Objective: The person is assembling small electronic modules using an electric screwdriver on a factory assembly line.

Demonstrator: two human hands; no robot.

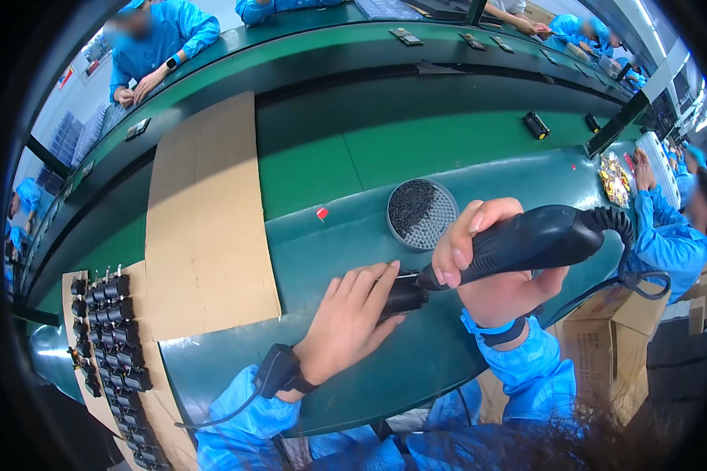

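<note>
My right hand [495,263] is wrapped round a black electric screwdriver [538,237] with a coiled cord. Its tip points down and left onto a small black housing [403,298] on the green bench. My left hand [353,314] lies over that housing, fingers along its top and thumb below, pinning it to the bench; part of it is hidden under the fingers. Just beyond the tip sits a round grey dish [453,228], holding many tiny black screws [413,206] heaped to its left side.
Cardboard sheets [204,228] lie on the left, with rows of black assembled units [118,337]. A green conveyor [416,149] runs behind, carrying a black cylindrical part [536,125]. An open carton [605,337] stands at right. A co-worker [672,235] sits beside a bag of small parts [614,180].
</note>
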